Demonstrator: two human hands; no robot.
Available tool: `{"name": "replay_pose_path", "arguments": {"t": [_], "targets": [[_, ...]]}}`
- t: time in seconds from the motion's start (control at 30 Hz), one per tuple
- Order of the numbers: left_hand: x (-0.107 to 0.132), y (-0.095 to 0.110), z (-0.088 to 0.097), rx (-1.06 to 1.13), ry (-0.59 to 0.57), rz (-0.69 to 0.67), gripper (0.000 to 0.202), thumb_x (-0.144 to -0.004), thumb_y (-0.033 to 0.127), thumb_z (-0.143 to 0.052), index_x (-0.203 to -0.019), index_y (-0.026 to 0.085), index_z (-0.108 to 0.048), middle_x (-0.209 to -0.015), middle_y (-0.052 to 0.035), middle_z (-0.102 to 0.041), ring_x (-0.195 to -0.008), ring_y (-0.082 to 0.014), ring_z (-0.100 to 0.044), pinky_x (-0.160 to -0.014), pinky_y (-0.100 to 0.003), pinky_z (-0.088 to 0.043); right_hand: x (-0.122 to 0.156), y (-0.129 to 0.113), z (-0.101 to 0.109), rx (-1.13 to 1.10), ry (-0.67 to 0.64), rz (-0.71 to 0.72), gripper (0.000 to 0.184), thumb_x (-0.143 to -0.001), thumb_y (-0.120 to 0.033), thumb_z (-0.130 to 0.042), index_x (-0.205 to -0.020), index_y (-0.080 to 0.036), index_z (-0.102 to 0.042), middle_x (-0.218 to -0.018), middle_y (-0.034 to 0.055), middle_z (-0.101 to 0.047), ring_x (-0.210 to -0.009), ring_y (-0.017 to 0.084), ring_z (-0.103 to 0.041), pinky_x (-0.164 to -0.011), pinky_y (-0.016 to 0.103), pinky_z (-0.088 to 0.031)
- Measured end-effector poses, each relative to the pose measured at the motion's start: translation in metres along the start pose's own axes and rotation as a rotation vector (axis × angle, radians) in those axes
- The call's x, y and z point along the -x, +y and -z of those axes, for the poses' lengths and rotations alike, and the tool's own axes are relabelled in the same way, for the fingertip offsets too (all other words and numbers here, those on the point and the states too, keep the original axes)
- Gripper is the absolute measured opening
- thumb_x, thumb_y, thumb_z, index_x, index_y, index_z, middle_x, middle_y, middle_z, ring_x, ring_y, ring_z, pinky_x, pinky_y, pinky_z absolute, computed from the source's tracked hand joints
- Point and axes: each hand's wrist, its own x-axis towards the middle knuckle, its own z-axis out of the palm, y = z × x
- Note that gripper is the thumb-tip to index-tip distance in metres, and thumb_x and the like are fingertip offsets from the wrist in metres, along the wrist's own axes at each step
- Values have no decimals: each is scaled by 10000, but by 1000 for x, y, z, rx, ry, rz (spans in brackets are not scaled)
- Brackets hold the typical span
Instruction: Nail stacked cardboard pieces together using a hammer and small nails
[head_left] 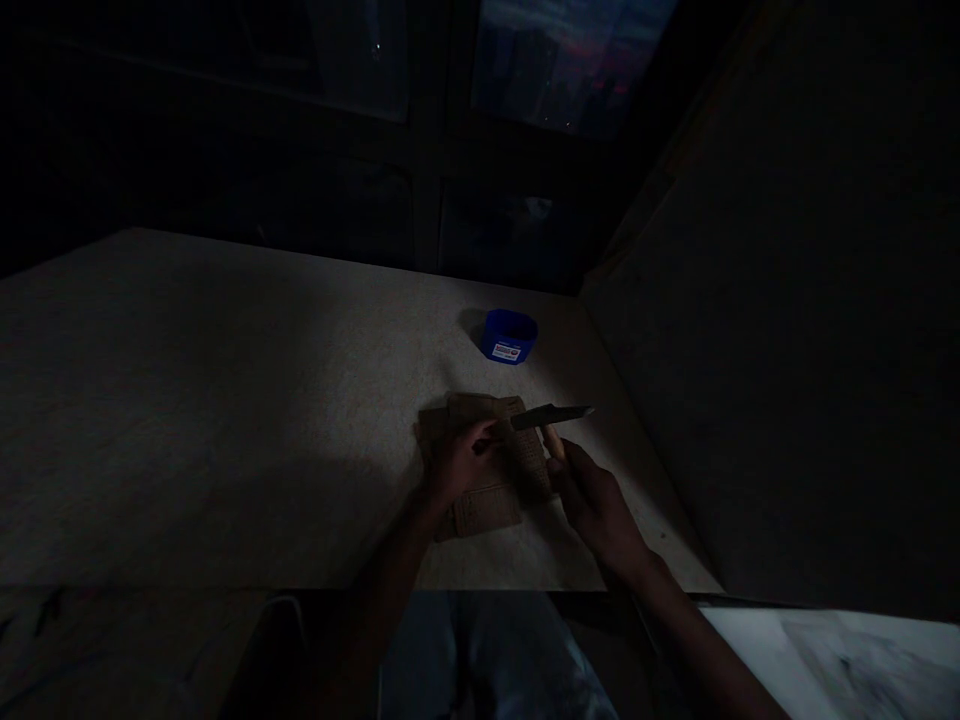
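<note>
My right hand (598,500) is wrapped round the wooden handle of a hammer (553,418), whose dark metal head is raised over the right part of some folded brown cardboard (487,508). Over the middle of that cardboard is my left hand (459,465), its thumb and fingers brought together in a pinch. Whatever sits between those fingertips, if anything, is too small and dark to make out. The cardboard lies near the table's front edge, and one strip on its right looks perforated or ribbed.
A blue plastic tub (510,340) with a white label stands behind the cardboard on the pale tabletop (300,400). A dark panel (787,350) rises along the table's right side. Dark windows (570,60) are at the back. The light is very dim.
</note>
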Motion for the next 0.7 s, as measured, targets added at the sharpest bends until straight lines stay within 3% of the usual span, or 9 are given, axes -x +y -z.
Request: {"name": "replay_pose_path", "arguments": {"t": [0.2, 0.37, 0.53, 0.7], "targets": [[0, 2, 0, -43, 25, 13, 407, -840, 184, -697, -1239, 232, -638, -1040, -65, -777, -991, -219, -732, -936, -385, -574, -15, -2, 2, 69, -107, 2, 334, -948, -361, -503, -1193, -186, -647, -884, 74, -763, -715, 243, -696, -615, 288, -484], [0, -1, -2, -38, 17, 8, 361, -846, 168, -686, -1196, 239, -631, -1016, -46, -776, -953, -196, -737, -874, -343, -586, -15, 2, -3, 80, -85, 15, 391, -974, -414, -452, -1225, -167, -622, -867, 73, -756, -688, 226, -681, -622, 281, -488], [0, 2, 0, -129, 40, 11, 392, -822, 150, -699, -1195, 237, -615, -976, -23, -778, -942, -190, -733, -918, -363, -566, -22, 1, -7, 104, -262, -44, 409, -980, -414, -432, -1205, -145, -641, -875, 86, -759, -724, 238, -704, -601, 267, -471], [0, 3, 1, -107, 57, 4, 386, -809, 152, -710, -1171, 240, -612, -953, -20, -775, -906, -187, -736, -874, -347, -575, -25, 1, -5, 45, -183, -13, 437, -978, -436, -440, -1228, -143, -647, -885, 80, -758, -755, 237, -695, -660, 282, -501]]}}
